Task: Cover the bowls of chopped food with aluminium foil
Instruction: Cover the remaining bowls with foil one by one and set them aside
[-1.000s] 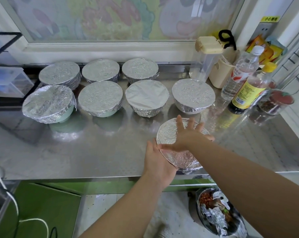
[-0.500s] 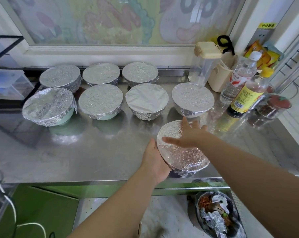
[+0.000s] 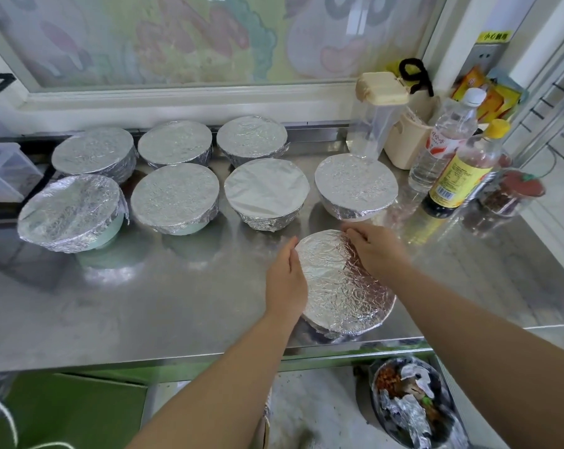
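A foil-covered bowl (image 3: 339, 286) stands near the front edge of the steel counter (image 3: 144, 303). My left hand (image 3: 285, 283) presses against its left rim, fingers together. My right hand (image 3: 376, 251) curls over its far right rim, fingers bent down on the foil. Behind it stand several more foil-covered bowls in two rows, the nearest being a white one (image 3: 356, 186) and a fully wrapped one (image 3: 266, 192). A pale green bowl (image 3: 71, 215) sits at the far left with its foil hanging loose on one side.
Bottles (image 3: 458, 170), a clear jug with a cream lid (image 3: 376, 121), a beige cup (image 3: 407, 140) and a spice jar (image 3: 510, 196) crowd the counter's right end. A bin with foil scraps (image 3: 413, 406) sits on the floor below. A clear box (image 3: 5, 173) is at the left.
My right hand has slid from the flat top of the near bowl to its far right rim and curled down. The left hand stays on the left rim, moved slightly up.
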Tool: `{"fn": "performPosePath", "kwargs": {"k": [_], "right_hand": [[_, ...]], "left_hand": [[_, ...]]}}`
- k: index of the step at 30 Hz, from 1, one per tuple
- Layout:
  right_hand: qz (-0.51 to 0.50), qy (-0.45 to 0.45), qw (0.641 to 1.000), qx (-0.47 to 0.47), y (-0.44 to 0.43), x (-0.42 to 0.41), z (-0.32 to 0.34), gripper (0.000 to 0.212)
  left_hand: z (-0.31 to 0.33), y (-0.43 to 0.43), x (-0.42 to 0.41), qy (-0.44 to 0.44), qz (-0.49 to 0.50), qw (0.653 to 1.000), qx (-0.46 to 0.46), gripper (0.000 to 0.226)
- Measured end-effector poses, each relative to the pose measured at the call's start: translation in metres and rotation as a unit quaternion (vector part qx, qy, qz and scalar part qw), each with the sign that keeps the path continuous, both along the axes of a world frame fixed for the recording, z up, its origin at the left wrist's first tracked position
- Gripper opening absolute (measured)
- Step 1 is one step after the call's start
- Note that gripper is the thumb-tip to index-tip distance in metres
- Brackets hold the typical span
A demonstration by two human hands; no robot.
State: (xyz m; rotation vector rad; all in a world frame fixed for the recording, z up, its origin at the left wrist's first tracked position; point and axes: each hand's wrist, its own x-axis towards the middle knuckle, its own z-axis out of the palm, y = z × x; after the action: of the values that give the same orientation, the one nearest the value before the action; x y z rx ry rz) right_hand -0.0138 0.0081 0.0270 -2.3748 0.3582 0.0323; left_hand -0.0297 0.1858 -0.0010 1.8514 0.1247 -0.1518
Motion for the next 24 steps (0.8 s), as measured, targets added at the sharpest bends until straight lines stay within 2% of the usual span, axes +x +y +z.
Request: {"fn": "performPosePath", "kwargs": {"k": [3, 6, 9, 12, 14, 16, 19, 22, 24], "right_hand": [[-0.003, 0.015, 1.0, 0.008, 0.0, 0.007, -0.002, 0.028], [0.004, 0.042, 0.999, 0.014, -0.001, 0.012, -0.002, 0.028], [0.014, 0.079, 0.997, 0.002, -0.002, 0.011, 0.0, 0.03], [0.003, 0.112, 0.993, 0.029, -0.001, 0.009, 0.005, 0.038], [0.026, 0.084, 0.996, -0.016, 0.003, 0.006, 0.009, 0.059], [0.113, 0.074, 0.987, -0.082, 0.013, 0.0, 0.016, 0.087], [0.241, 0.132, 0.946, -0.17, 0.032, -0.007, 0.023, 0.122], [0.291, 0.179, 0.908, -0.242, 0.038, -0.006, 0.024, 0.131], [0.294, 0.193, 0.901, -0.255, 0.038, -0.005, 0.024, 0.132]], "left_hand": [[0.003, -0.002, 0.001, 0.054, 0.026, 0.994, -0.091, 0.034], [0.004, -0.003, 0.004, 0.099, 0.042, 0.984, -0.143, 0.03], [0.012, -0.001, 0.011, 0.13, 0.039, 0.98, -0.144, 0.029], [0.019, 0.004, 0.023, 0.14, 0.011, 0.983, -0.114, 0.031], [0.02, 0.01, 0.029, 0.117, 0.031, 0.986, -0.114, 0.031], [0.019, 0.016, 0.026, 0.109, 0.076, 0.982, -0.135, 0.031], [0.015, 0.022, 0.003, 0.174, 0.174, 0.956, -0.161, 0.03], [0.013, 0.024, -0.024, 0.262, 0.271, 0.899, -0.222, 0.015], [0.017, 0.028, -0.038, 0.283, 0.276, 0.888, -0.235, 0.02]]}}
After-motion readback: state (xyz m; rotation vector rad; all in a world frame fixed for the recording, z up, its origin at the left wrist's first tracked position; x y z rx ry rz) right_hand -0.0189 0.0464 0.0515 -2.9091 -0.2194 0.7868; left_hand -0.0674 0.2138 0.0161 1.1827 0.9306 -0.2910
